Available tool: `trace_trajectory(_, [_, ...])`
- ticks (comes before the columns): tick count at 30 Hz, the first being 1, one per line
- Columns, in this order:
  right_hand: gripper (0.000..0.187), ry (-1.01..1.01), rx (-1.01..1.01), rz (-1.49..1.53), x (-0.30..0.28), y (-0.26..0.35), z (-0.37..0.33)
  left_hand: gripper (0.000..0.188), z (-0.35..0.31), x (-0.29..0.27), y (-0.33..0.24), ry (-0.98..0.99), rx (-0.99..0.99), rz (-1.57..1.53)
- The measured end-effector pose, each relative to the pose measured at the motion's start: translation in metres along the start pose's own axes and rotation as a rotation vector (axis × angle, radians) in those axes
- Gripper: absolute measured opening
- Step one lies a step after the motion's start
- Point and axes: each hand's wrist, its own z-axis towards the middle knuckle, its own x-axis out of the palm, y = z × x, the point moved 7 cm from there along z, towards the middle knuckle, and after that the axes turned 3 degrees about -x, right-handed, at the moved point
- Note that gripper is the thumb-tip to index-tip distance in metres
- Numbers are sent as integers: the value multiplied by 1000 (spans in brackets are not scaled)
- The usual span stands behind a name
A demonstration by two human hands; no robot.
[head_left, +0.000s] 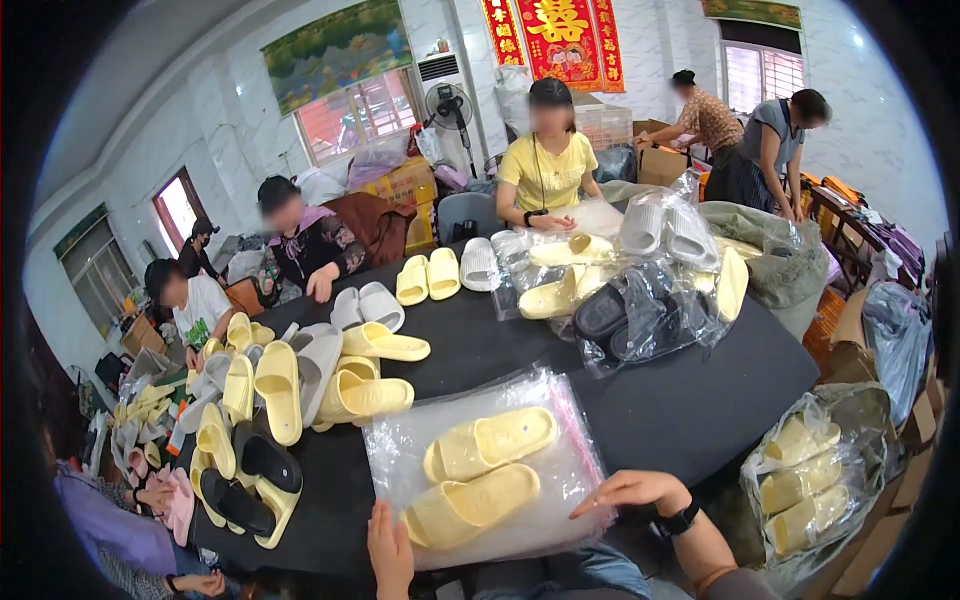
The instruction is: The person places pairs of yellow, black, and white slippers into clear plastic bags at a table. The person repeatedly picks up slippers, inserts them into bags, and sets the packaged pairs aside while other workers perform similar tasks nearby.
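Observation:
A pair of pale yellow slippers (pixel 490 445) lies side by side at the table's near edge, on a stack of clear plastic bags (pixel 400 430) with a pink strip along the right side. Whether the slippers are on top of the uppermost bag or inside it, I cannot tell. My left hand (pixel 390 550) is open, its fingers extended by the stack's near left corner, close to the lower slipper. Over the right edge of the bags is my right hand (pixel 640 490), open with the fingers stretched toward the slippers. Neither hand holds anything.
Loose yellow, grey and black slippers (pixel 278 392) crowd the table's left side. Bagged slippers (pixel 630 310) are piled at the far right of the black table (pixel 690 410). An open sack (pixel 870 440) with bagged yellow slippers stands at right. Several co-workers (pixel 550 165) are around.

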Motion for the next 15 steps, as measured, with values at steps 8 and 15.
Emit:
trace_trajectory(8, [43,-41,-336,-941,-8,24,68,48,-8,22,17,-95,-21,74])
trace_trajectory(15, [50,79,-260,-1245,7,16,146,42,15,16,32,-111,-71,-115])
